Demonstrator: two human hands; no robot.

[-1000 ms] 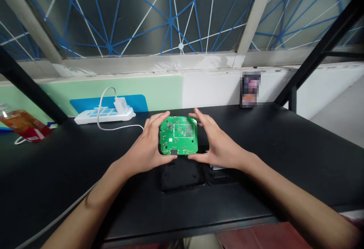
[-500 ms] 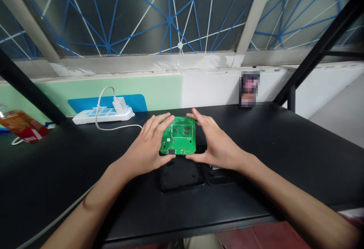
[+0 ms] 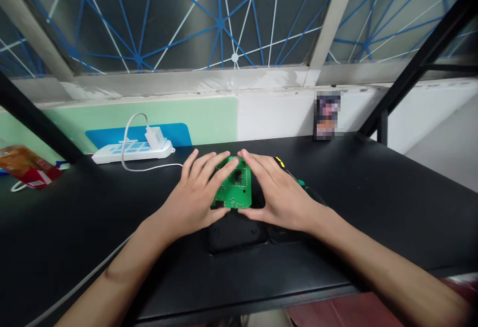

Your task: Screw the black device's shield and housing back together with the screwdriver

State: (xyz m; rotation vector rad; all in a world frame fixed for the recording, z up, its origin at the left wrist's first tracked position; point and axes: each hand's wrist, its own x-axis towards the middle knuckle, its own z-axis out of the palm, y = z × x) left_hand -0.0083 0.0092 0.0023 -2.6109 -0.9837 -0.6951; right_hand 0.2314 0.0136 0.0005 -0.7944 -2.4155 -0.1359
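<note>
A green circuit board (image 3: 242, 195) is held upright, slightly tilted, above the desk between my two hands. My left hand (image 3: 196, 190) grips its left side, the thumb at the lower edge and the fingers over the upper left. At the right side, my right hand (image 3: 278, 190) grips it with the thumb along the lower edge and fingers at the top corner. Below the board lies a flat black plastic housing (image 3: 239, 235). A second dark piece (image 3: 286, 235) sits beside it, partly hidden under my right hand.
Behind my right hand lie a yellow-and-black tool (image 3: 280, 162) and a green-and-black handle (image 3: 306, 187), both partly hidden. A white power strip (image 3: 112, 153) with a charger (image 3: 155, 138) and cable stands at the back left. A bottle (image 3: 28, 165) is far left; a pixelated picture (image 3: 327, 116) leans at the back.
My right hand has shifted left and its fingers cover more of the board's top right. The board has tilted and dropped slightly. The tools behind my right hand have come into view.
</note>
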